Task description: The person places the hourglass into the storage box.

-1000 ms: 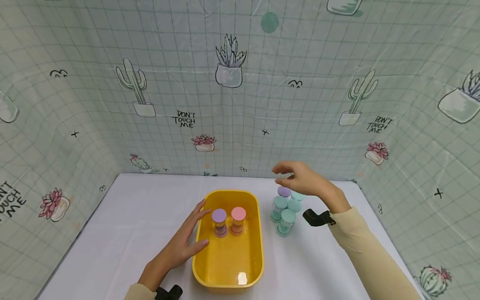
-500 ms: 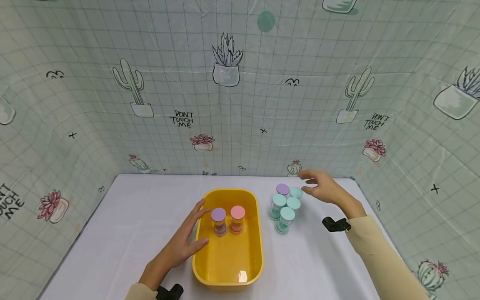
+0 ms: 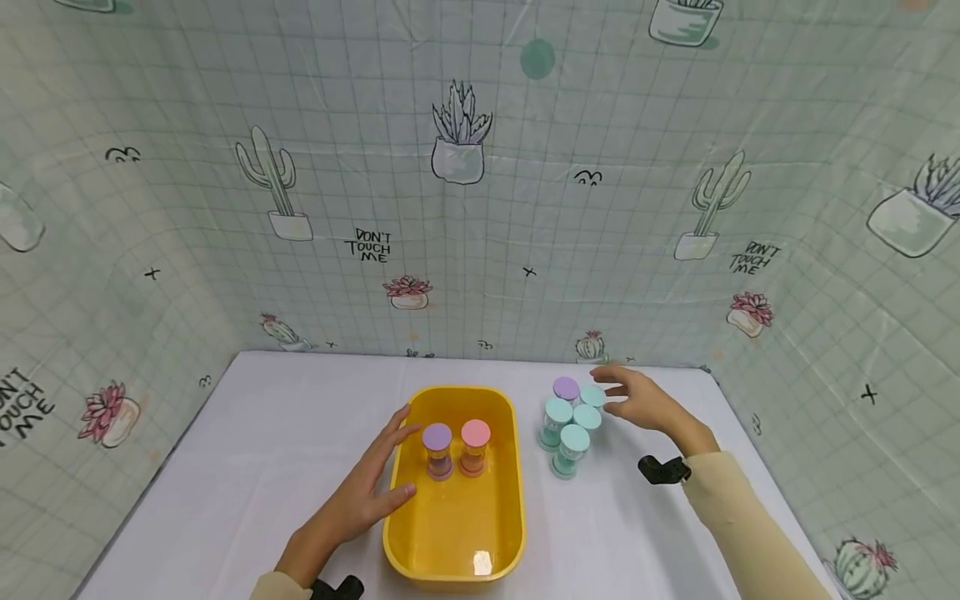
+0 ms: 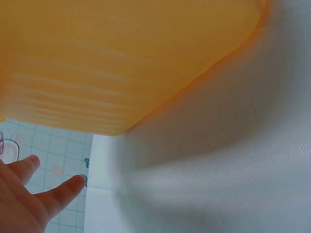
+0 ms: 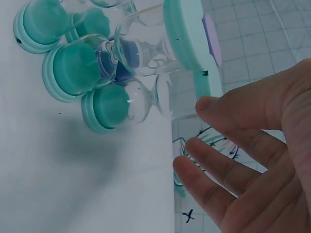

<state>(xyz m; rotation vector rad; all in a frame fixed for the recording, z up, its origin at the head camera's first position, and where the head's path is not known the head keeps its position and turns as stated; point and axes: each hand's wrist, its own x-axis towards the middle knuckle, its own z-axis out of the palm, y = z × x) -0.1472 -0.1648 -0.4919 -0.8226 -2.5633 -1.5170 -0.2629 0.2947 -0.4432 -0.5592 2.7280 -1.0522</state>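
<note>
My left hand lies along the left rim of a yellow tray, fingers spread and thumb over the inside. Within the tray stand a purple-capped sand timer and a pink-capped sand timer. To the tray's right, several mint-green sand timers stand upright in a tight group with one purple sand timer at the back. My right hand is beside the rear green sand timer, fingers loosely bent behind it. In the right wrist view, the thumb is right at that timer's cap.
A white cloth covers the table. Grid-patterned curtains with cactus drawings enclose the back and both sides. Black wrist mounts sit under both wrists.
My right hand has moved from above the purple sand timer to the right, then lower, beside the rear green one. The left hand stays at the tray.
</note>
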